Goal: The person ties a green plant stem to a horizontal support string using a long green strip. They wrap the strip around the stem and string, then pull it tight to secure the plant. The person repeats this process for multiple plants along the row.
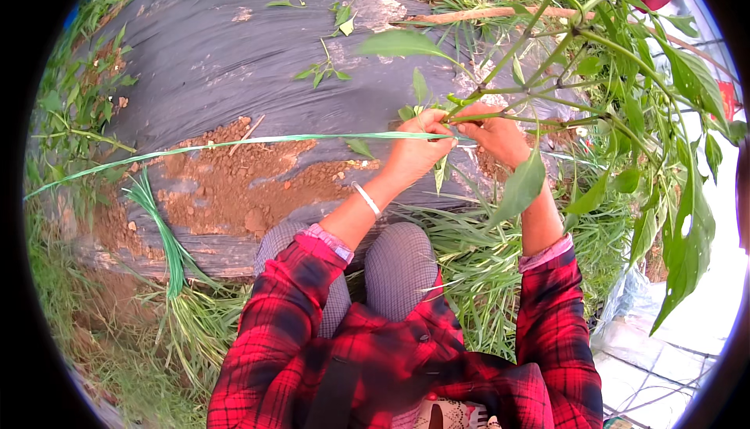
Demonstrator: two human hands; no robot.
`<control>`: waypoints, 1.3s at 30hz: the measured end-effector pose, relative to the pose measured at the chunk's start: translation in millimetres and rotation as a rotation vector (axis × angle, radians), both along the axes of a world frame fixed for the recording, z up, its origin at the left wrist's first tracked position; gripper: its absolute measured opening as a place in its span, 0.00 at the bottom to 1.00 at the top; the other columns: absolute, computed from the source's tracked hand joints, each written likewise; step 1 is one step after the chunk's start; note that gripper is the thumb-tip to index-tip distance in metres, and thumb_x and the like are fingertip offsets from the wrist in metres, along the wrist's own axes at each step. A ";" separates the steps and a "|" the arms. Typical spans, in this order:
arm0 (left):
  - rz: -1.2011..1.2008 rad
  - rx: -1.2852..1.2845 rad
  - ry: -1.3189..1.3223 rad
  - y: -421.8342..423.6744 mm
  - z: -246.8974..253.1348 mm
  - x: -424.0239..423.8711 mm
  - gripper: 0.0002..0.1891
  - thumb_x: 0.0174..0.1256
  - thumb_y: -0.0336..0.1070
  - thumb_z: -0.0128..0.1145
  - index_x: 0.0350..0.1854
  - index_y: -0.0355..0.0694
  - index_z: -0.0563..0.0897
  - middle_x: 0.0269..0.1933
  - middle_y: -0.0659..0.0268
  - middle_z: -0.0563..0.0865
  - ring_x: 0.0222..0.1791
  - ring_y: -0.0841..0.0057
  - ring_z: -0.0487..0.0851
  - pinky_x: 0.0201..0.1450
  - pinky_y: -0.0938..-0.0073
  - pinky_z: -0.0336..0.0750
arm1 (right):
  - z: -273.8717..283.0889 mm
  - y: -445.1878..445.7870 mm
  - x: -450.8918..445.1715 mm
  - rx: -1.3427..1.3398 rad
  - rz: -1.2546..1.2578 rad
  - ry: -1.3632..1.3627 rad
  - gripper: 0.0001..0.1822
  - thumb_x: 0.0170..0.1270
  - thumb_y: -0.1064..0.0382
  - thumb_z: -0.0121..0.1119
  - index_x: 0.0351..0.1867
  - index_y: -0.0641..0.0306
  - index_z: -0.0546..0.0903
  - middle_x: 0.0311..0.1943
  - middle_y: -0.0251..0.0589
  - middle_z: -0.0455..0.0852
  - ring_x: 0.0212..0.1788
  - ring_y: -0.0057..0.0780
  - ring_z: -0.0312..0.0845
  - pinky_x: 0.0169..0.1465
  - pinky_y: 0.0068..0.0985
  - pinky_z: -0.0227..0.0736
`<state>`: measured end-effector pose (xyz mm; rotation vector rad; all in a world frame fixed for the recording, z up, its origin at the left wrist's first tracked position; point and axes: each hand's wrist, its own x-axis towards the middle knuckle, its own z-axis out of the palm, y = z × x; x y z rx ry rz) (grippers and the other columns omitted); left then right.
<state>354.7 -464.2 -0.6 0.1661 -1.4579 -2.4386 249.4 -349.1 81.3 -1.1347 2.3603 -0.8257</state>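
Note:
A green plastic string runs taut across the view from the left rim to my hands. My left hand is closed on it, fingertips at the lower stem of a leafy plant that looks like a pepper. Right beside it, my right hand has bent fingers against the same stem; what they pinch is hidden. The plant leans to the right, its branches passing over my right hand and a large leaf hanging before my right wrist. Beyond my hands a thin strand carries on rightward.
Black plastic mulch film covers the bed, with loose soil on it. A bundle of green strings lies at the left over grass. A wooden stick lies at the back. Tall grass grows beside my knees; white sheeting is at the right.

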 end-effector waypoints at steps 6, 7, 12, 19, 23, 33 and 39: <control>0.031 -0.050 -0.022 0.1 1.8 1.7 0.19 0.50 0.24 0.58 0.47 0.35 0.74 0.30 0.68 0.83 0.31 0.86 0.77 0.33 0.84 0.71 | -2.9 -5.6 16.1 0.010 -0.172 -0.058 0.09 0.53 0.65 0.58 0.35 0.64 0.80 0.24 0.36 0.82 0.27 0.23 0.76 0.32 0.23 0.69; 0.028 -0.044 -0.015 -0.2 0.9 1.7 0.19 0.50 0.23 0.58 0.47 0.35 0.74 0.30 0.68 0.83 0.31 0.86 0.77 0.33 0.84 0.71 | -1.4 -7.1 19.0 0.075 -0.164 0.022 0.09 0.54 0.64 0.57 0.36 0.63 0.80 0.23 0.36 0.82 0.26 0.23 0.75 0.31 0.23 0.68; 0.029 -0.077 -0.040 -1.4 0.6 0.7 0.19 0.50 0.23 0.58 0.47 0.34 0.73 0.31 0.66 0.83 0.31 0.85 0.78 0.32 0.84 0.71 | -3.4 -3.2 33.0 0.053 -0.119 0.248 0.11 0.55 0.65 0.51 0.37 0.65 0.80 0.19 0.39 0.80 0.23 0.21 0.74 0.28 0.23 0.67; 0.031 -0.077 -0.029 -1.6 -0.6 0.2 0.20 0.50 0.23 0.58 0.48 0.33 0.72 0.32 0.66 0.82 0.32 0.85 0.78 0.33 0.83 0.72 | -8.9 0.6 36.9 -0.168 -0.368 -0.253 0.12 0.56 0.65 0.50 0.37 0.68 0.80 0.27 0.35 0.83 0.26 0.17 0.73 0.28 0.19 0.68; 0.005 -0.086 -0.035 -2.9 0.4 0.5 0.20 0.50 0.24 0.59 0.48 0.33 0.72 0.32 0.66 0.81 0.32 0.84 0.78 0.34 0.83 0.72 | -5.6 -6.8 42.7 -0.256 -0.432 -0.383 0.10 0.55 0.67 0.53 0.37 0.67 0.81 0.29 0.34 0.83 0.27 0.13 0.72 0.28 0.13 0.66; -0.016 -0.153 -0.046 -4.4 2.9 0.1 0.20 0.49 0.23 0.59 0.47 0.33 0.73 0.30 0.67 0.81 0.33 0.84 0.78 0.34 0.83 0.73 | -25.0 1.1 62.5 -0.509 -0.474 -0.318 0.13 0.51 0.76 0.50 0.40 0.67 0.77 0.35 0.35 0.81 0.34 0.16 0.74 0.35 0.15 0.67; -0.008 -0.444 -0.037 -17.9 8.8 4.4 0.21 0.49 0.22 0.59 0.49 0.36 0.73 0.28 0.67 0.81 0.29 0.83 0.78 0.31 0.80 0.73 | -21.1 -4.3 65.4 -0.548 -0.463 -0.257 0.16 0.47 0.80 0.47 0.40 0.70 0.77 0.37 0.40 0.82 0.38 0.21 0.77 0.31 0.15 0.67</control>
